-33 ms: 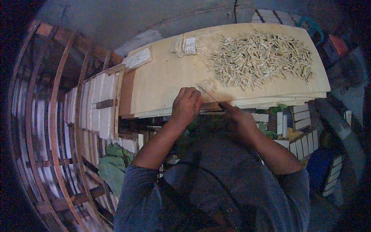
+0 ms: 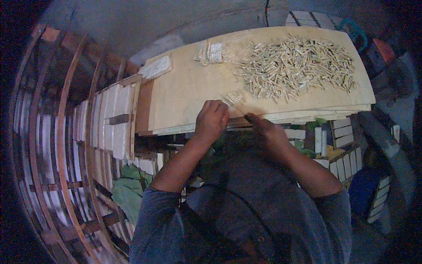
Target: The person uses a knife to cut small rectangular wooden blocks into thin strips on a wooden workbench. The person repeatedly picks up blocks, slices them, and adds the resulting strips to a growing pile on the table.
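My left hand point(image 2: 212, 118) is closed near the front edge of a pale wooden board point(image 2: 180, 94). Something whitish shows at its fingertips, too small to name. My right hand point(image 2: 269, 134), a little to the right, grips a thin-bladed knife point(image 2: 241, 110). The blade points up and left, past the left fingertips, over a small patch of pale cut bits point(image 2: 237, 95). Beyond, on the right half of the board, lies a wide heap of short pale cut pieces point(image 2: 299, 66). A bundle of whitish strands point(image 2: 214, 53) rests at the board's far side.
A flat white block point(image 2: 157, 67) lies at the board's far left corner. Wooden frames with white slabs point(image 2: 115, 119) stand at the left, beside a slatted rack point(image 2: 66, 105). Green leaves point(image 2: 127, 189) and stacked white blocks point(image 2: 345, 132) sit below the board. A red object point(image 2: 384, 50) is at the far right.
My right hand and the knife have shifted slightly left and away from me. My left hand stays almost where it was.
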A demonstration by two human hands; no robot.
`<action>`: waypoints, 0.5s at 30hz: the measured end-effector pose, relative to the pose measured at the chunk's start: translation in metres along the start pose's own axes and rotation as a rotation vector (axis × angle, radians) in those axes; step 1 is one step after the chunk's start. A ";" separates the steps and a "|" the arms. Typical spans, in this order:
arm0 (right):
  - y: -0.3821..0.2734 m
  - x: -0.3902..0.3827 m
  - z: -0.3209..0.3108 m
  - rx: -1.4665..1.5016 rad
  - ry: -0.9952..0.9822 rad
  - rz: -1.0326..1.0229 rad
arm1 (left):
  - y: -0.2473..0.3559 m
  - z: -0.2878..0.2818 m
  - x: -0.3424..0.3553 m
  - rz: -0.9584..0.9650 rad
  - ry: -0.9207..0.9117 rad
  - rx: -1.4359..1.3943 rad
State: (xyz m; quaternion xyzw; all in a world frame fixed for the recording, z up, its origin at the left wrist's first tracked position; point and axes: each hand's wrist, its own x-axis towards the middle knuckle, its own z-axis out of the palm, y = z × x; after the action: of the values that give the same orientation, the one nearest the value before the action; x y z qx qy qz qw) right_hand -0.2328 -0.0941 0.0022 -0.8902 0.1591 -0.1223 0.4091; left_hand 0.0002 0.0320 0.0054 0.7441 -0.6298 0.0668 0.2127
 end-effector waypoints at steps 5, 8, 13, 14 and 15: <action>-0.013 0.035 0.011 -0.056 -0.123 0.123 | -0.001 0.001 0.000 0.026 0.025 0.002; 0.010 0.002 0.018 0.008 -0.072 0.080 | -0.006 0.002 -0.004 0.042 0.027 -0.013; -0.001 -0.030 -0.010 -0.057 -0.123 0.192 | -0.006 0.007 -0.006 0.029 0.081 -0.067; 0.003 -0.026 -0.008 -0.094 -0.146 0.204 | -0.005 0.006 -0.008 -0.005 0.062 -0.078; 0.006 -0.018 -0.007 -0.128 -0.164 0.217 | -0.002 0.003 -0.007 -0.035 0.040 -0.089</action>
State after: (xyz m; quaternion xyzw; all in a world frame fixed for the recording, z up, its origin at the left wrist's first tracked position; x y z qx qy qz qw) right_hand -0.2529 -0.0959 0.0001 -0.8990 0.2278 0.0062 0.3741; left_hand 0.0008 0.0371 -0.0002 0.7432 -0.6148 0.0499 0.2592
